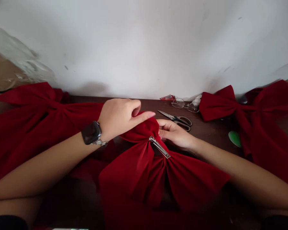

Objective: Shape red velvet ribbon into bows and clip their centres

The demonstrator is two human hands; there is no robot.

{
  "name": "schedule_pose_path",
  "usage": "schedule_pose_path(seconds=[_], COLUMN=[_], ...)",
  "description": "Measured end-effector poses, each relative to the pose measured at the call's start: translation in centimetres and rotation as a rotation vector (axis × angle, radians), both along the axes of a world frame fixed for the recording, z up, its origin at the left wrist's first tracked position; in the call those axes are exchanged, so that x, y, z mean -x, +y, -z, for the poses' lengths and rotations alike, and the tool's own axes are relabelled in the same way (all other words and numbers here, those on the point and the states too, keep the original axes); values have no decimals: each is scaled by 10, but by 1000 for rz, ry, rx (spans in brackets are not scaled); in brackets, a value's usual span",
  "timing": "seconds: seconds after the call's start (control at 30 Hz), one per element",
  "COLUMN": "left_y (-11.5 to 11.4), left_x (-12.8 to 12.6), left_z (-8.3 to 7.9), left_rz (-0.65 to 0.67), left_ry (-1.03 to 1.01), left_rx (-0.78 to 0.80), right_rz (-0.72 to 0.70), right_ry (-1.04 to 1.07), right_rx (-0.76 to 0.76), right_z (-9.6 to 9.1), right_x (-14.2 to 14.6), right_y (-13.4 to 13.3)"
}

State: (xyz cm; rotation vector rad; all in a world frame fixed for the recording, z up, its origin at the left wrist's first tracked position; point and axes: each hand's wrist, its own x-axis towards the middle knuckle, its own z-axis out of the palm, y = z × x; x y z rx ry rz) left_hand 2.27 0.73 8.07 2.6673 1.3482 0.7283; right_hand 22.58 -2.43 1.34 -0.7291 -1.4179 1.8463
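A red fabric bow lies on the dark wooden table right in front of me, its wings spreading side to side and its gathered centre toward the wall. A metal clip sits on that centre, slanting from upper left to lower right. My right hand is closed narrowly on the top fold of the bow, just behind the clip. My left hand, with a black smartwatch on its wrist, is held loosely open, its index finger reaching over the same fold. Past my hands lie black-handled scissors, then glasses and a small red packet. Two more red bows lie to either side, with a green piece beside the right one, before a white wall.
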Motion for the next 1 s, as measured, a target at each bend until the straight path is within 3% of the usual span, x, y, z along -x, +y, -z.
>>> schedule_pose_path(seconds=[0.1, 0.27, 0.4, 0.53, 0.67, 0.77, 0.87, 1.0], left_y=[-7, -27, -26, -16, -16, -22, -26, -25], left_x=[12, 23, 13, -1, -13, -18, -16, -7], left_z=[-18, -34, -31, -9, 34, 61, 71, 69], left_rz=[37, 294, 253, 390, 421, 296, 220, 292], left_ry=[68, 189, 209, -75, -457, -764, -916, -817], left_rx=[221, 533, 732, 774, 798, 975, 1084, 1018], right_rz=[62, 125, 247, 460, 530, 492, 397, 356], right_ry=[23, 32, 53, -9, -115, -144, -131, -172], right_rx=[25, -54, -168, -350, -442, -418, -384, -368], right_z=[3, -2, -7, -8, 1, 10, 16, 22], right_x=[-1, -2, 0, 3, 2, 1, 0, -2], right_y=[1, 3, -3, -12, -9, 0, 6, 12])
